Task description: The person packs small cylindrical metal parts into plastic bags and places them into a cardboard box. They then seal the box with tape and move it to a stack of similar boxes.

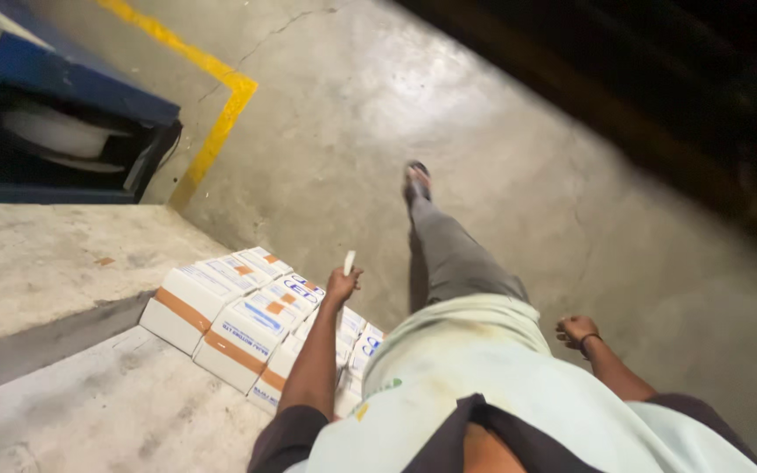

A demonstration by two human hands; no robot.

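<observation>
Paper slip (349,261), small and white, sticks up from the left hand (341,285), fingers pinched shut on its lower end. Looks feather-light and floppy, so a low pinch suits it. Right hand (576,330) hangs loosely curled, holding nothing. White-and-orange cartons (237,324) sit just below on the grey concrete floor (501,149), with a yellow floor line (221,123) beyond.

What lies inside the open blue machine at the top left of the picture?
Inside the blue machine a white reel shows against a dark hollow. The rest of the inside is hidden in shadow and behind the blue frame.
</observation>
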